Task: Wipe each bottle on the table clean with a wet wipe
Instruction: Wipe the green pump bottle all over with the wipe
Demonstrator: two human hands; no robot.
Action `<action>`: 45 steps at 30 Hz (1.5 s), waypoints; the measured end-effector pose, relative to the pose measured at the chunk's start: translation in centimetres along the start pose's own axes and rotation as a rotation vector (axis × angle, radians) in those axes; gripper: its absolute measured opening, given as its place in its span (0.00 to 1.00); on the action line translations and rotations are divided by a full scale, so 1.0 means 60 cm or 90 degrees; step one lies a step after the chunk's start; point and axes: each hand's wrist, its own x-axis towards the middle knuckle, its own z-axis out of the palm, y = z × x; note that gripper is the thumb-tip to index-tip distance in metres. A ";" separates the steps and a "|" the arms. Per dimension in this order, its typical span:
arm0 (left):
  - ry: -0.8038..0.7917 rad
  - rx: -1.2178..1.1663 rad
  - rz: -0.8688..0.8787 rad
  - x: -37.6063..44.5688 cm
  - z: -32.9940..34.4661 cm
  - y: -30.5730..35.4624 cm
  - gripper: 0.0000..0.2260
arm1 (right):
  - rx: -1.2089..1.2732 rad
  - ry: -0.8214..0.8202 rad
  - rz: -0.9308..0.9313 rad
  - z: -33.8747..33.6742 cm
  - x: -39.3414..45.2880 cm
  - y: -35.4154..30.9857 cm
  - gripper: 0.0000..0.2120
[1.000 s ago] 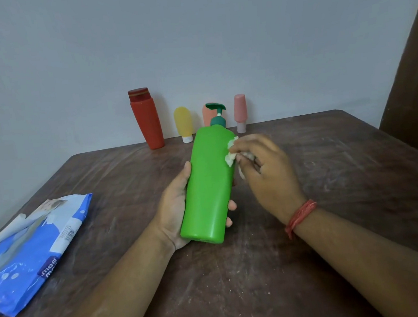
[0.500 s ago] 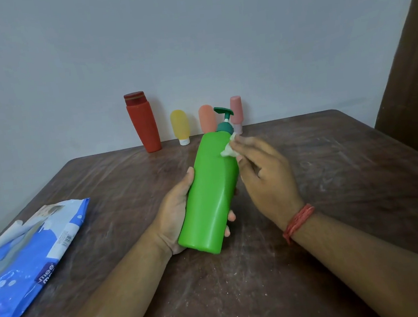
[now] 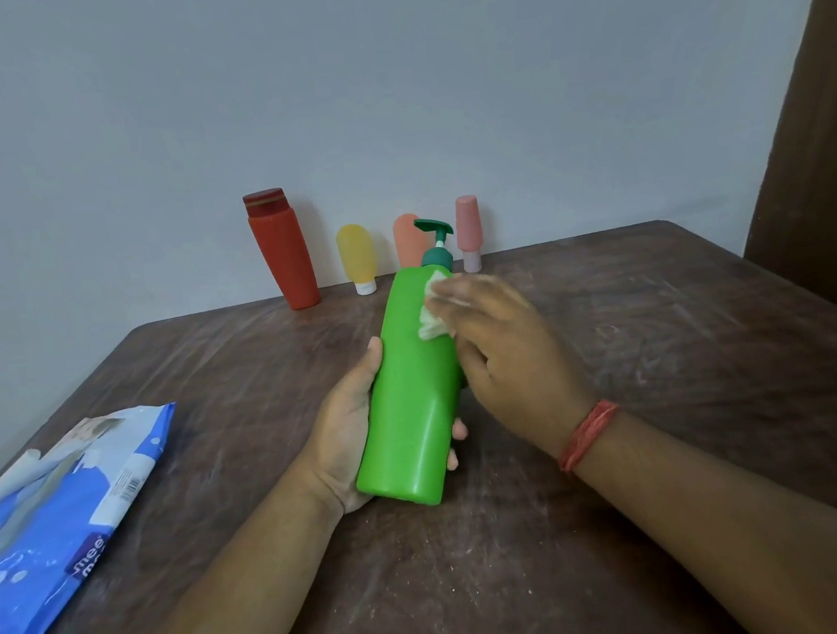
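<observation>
A tall green pump bottle [image 3: 409, 395] is tilted away from me above the table, with its dark green pump at the far end. My left hand [image 3: 345, 427] grips its lower half from underneath. My right hand [image 3: 503, 354] presses a crumpled white wet wipe [image 3: 432, 315] against the bottle's upper right shoulder; the hand is blurred. Along the wall stand a red bottle [image 3: 280, 251], a small yellow tube [image 3: 357, 258], an orange tube [image 3: 407, 240] partly hidden behind the pump, and a pink bottle [image 3: 468, 231].
A blue and white pack of wet wipes [image 3: 60, 519] lies near the left edge of the dark brown wooden table [image 3: 667, 342]. A grey wall backs the table. A dark brown panel [image 3: 822, 145] rises at the far right.
My right hand slid the wipe from the bottle's side up to its shoulder near the pump and spread over it. The bottle tilted a little more upright in my left hand.
</observation>
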 end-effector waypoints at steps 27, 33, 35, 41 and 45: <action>-0.056 0.008 -0.020 -0.003 0.006 0.001 0.32 | 0.617 0.236 0.438 0.001 0.023 0.027 0.06; -0.064 -0.002 -0.016 -0.004 -0.002 0.001 0.32 | 0.776 0.130 0.510 0.000 -0.005 0.020 0.05; -0.068 -0.004 -0.009 -0.002 0.000 0.001 0.32 | 0.784 0.143 0.516 -0.003 0.003 0.023 0.06; -0.064 0.010 -0.012 -0.002 0.001 0.001 0.32 | 0.799 0.168 0.535 0.004 -0.001 0.022 0.06; -0.054 0.008 -0.004 -0.003 0.000 0.004 0.32 | 0.775 0.159 0.526 0.011 -0.003 0.017 0.06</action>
